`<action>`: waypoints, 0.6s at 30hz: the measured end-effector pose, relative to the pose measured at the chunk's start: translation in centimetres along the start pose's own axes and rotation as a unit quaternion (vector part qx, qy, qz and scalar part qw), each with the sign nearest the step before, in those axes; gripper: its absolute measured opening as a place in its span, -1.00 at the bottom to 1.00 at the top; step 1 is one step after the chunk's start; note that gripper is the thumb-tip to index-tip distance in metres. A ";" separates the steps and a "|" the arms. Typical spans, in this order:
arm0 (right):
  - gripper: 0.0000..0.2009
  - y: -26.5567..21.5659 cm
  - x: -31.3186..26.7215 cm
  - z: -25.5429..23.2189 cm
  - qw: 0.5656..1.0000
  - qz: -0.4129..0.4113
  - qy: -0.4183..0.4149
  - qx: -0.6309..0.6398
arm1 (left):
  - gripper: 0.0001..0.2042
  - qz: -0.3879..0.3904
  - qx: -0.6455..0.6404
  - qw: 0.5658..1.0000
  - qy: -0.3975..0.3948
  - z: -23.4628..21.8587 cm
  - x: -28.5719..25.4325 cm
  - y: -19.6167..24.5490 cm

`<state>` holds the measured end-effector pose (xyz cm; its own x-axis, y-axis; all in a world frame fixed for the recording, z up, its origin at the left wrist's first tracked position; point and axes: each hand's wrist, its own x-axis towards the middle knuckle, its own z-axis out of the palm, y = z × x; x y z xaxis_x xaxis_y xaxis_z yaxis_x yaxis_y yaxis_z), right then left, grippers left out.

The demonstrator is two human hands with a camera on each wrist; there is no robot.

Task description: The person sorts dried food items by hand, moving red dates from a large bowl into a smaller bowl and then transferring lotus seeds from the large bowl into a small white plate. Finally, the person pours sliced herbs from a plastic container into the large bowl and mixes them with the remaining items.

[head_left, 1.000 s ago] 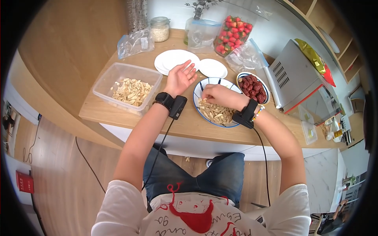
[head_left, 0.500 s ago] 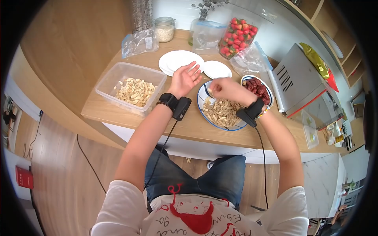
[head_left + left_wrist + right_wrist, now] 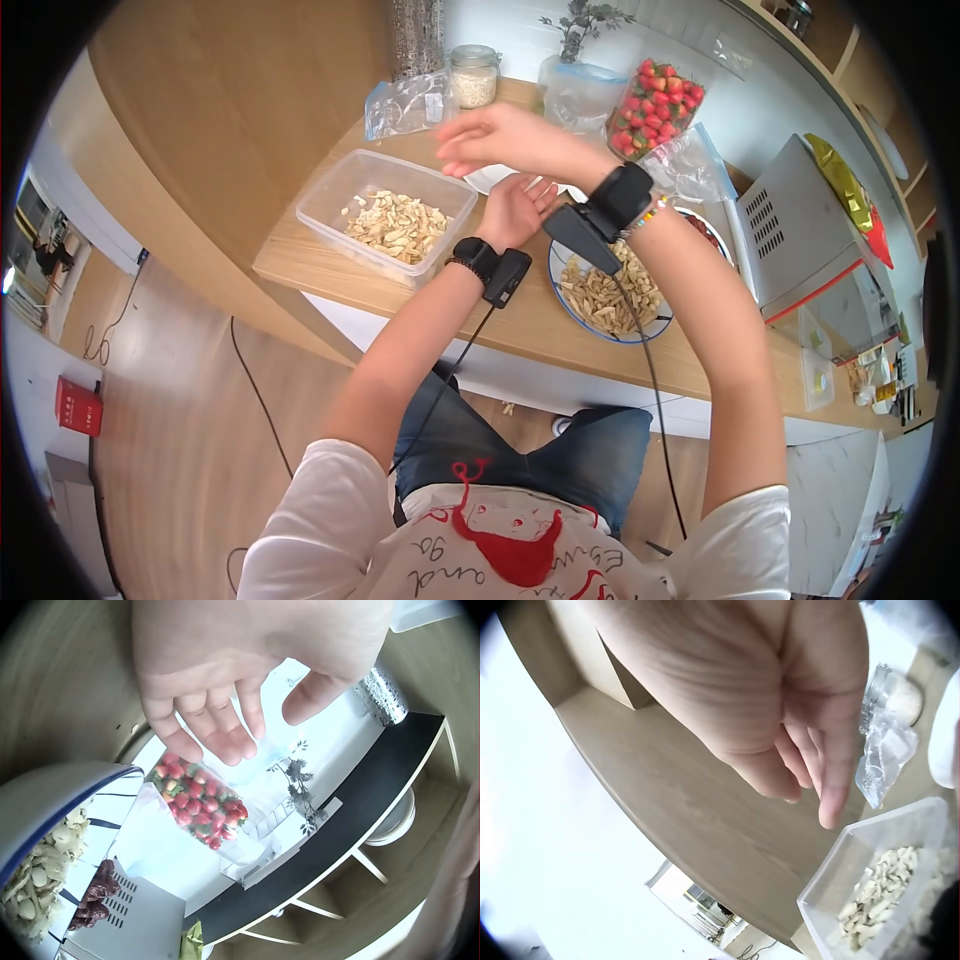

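Note:
My right hand (image 3: pixel 495 140) is raised over the back right of a clear plastic container (image 3: pixel 325 200), fingers loosely extended to the left. Nothing shows between thumb and fingers in the right wrist view. Pale dried slices (image 3: pixel 398 225) lie heaped in that container. My left hand (image 3: pixel 515 212) hovers between container and bowl, palm up with relaxed fingers, holding nothing. To its right, a blue-rimmed white bowl (image 3: pixel 600 333) holds more pale dried pieces (image 3: pixel 612 290). The right forearm and its wrist device cover the bowl's back part.
White plates (image 3: pixel 488 178) lie behind the hands, partly hidden. Red dates (image 3: pixel 94 900) sit beyond the bowl. At the back stand a glass jar (image 3: pixel 474 78), a plastic bag (image 3: pixel 405 108) and a clear container of strawberries (image 3: pixel 655 108). A grey appliance (image 3: pixel 775 215) stands at right; cables hang from both wrists.
My right hand, pinching a pale piece over the bowl half a second ago, has swung left across the plates to the plastic container, and its fingers have loosened. The left hand stays palm up.

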<state>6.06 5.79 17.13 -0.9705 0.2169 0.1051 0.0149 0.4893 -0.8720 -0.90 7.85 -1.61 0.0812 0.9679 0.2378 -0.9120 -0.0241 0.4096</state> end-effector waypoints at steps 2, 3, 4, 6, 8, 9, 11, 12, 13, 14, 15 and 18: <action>-0.67 -0.2 -2.7 -0.5 0.998 0.047 0.034 -0.032 | -0.76 0.006 -0.015 0.998 0.062 2.5 -1.1 0.1; -0.68 -0.2 -4.3 -1.2 0.995 0.074 0.050 -0.050 | -0.77 0.008 -0.024 0.996 0.091 3.4 -1.5 0.1; -0.69 1.5 -5.4 -2.0 0.992 0.085 0.057 -0.077 | -0.71 -0.002 -0.030 0.997 0.072 2.9 -1.3 0.1; -0.71 4.3 -8.5 -3.5 0.983 0.122 0.044 -0.132 | -0.68 -0.011 -0.007 0.997 0.074 3.3 -1.3 0.0; -0.73 6.9 -11.4 -4.2 0.964 0.167 0.034 -0.205 | -0.64 -0.020 -0.018 0.997 0.068 2.6 -0.8 0.0; -0.73 7.7 -12.5 -4.2 0.948 0.193 0.031 -0.251 | -0.64 -0.019 -0.017 0.997 0.071 2.7 -0.9 0.0; -0.75 7.5 -14.5 -3.6 0.931 0.160 0.007 -0.328 | -0.64 -0.016 -0.012 0.997 0.079 3.1 -1.1 0.1; -0.75 7.9 -14.9 -3.2 0.938 0.155 0.004 -0.310 | -0.64 -0.018 -0.014 0.997 0.077 3.1 -1.1 0.1; -0.76 8.3 -15.3 -3.0 0.945 0.150 0.001 -0.292 | -0.64 -0.016 -0.012 0.997 0.078 3.2 -1.0 0.2; -0.77 8.8 -15.8 -2.7 0.951 0.161 0.010 -0.263 | -0.63 -0.015 -0.011 0.997 0.079 3.1 -1.1 0.1; -0.77 8.9 -15.7 -2.2 0.953 0.128 0.012 -0.275 | -0.63 -0.014 -0.009 0.997 0.081 3.2 -1.1 0.1; -0.83 9.2 -15.2 -0.8 0.947 0.037 0.029 -0.318 | -0.63 -0.008 -0.004 0.996 0.093 3.3 -1.2 0.1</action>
<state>21.19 7.72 7.86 -0.9466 0.3071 0.0978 0.2416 0.8770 -0.4153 0.23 5.87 1.06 0.0198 0.9978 0.0636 -0.9148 -0.0076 0.4039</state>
